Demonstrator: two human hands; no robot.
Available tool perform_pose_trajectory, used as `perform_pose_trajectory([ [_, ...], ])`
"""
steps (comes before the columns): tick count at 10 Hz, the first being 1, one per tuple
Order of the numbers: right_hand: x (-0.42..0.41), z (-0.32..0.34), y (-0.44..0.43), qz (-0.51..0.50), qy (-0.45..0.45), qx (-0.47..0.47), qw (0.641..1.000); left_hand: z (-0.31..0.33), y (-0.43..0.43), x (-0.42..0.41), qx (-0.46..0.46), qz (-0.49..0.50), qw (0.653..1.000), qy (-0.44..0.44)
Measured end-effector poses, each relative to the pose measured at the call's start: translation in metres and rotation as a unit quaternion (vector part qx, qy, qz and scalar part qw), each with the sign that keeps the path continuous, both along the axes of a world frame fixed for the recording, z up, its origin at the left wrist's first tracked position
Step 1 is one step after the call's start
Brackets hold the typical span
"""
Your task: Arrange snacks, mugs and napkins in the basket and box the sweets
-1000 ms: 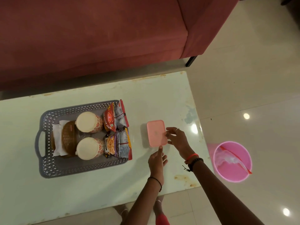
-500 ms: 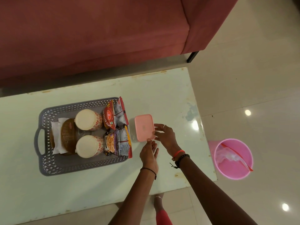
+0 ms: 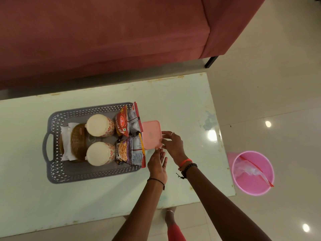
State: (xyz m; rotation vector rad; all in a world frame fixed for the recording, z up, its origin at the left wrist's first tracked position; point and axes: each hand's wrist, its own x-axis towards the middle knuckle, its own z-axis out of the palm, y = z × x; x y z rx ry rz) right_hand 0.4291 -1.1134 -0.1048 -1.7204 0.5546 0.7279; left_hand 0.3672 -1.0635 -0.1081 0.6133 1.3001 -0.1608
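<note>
A grey perforated basket [image 3: 57, 173] sits on the pale table [image 3: 182, 101]. Inside stand two patterned mugs [image 3: 99, 125] [image 3: 99, 153], white napkins [image 3: 66, 138] under a brown woven piece [image 3: 78, 140], and several snack packets [image 3: 124, 126] along its right side. A closed pink box [image 3: 151, 133] rests on the table against the basket's right wall. My right hand [image 3: 173, 144] touches the box's right edge with its fingertips. My left hand [image 3: 157, 165] has fingers extended, tips at the box's near edge. The box's contents are hidden.
A dark red sofa [image 3: 104, 40] runs along the far side of the table. A pink bin [image 3: 252, 173] with a plastic liner stands on the tiled floor to the right. My foot [image 3: 171, 216] shows below the table's near edge.
Both hands have slid the pink box leftward across the table until it meets the basket's right wall. The basket and its contents stayed put.
</note>
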Motion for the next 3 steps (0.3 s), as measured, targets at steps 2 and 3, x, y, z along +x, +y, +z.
perform_pose_trajectory([
  [2,0.000,0.001,-0.001,0.020,-0.008,-0.015,1.000,-0.002,0.001,0.001,0.016,-0.021,1.000,0.003],
  [3,-0.007,0.009,-0.007,0.028,-0.013,-0.073,0.997,0.006,-0.005,-0.005,0.045,-0.073,0.996,0.020],
])
